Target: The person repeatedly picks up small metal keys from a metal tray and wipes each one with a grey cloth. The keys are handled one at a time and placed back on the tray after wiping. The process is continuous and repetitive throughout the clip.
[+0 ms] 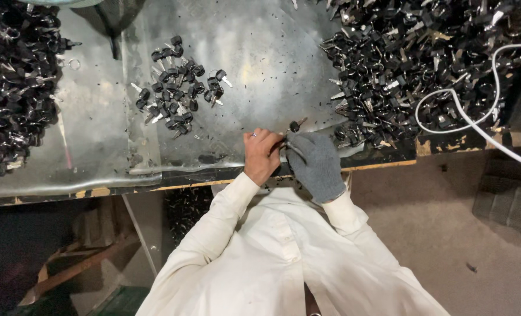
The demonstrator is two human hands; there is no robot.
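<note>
My left hand (261, 154), bare with a ring on one finger, and my right hand (316, 164), in a grey knit glove, meet at the near edge of a metal-topped bench (260, 64). Between them they pinch a small black-headed key (294, 126), with its head poking out above the fingers. Which fingers carry it is partly hidden. A small cluster of similar black-headed keys (175, 88) lies on the metal sheet up and to the left of my hands.
A big heap of keys (424, 58) fills the bench's right side, with a white cable (471, 111) looping across it. Another heap (14, 82) covers the left end. Below the bench edge are dark steps (506, 193) and the floor.
</note>
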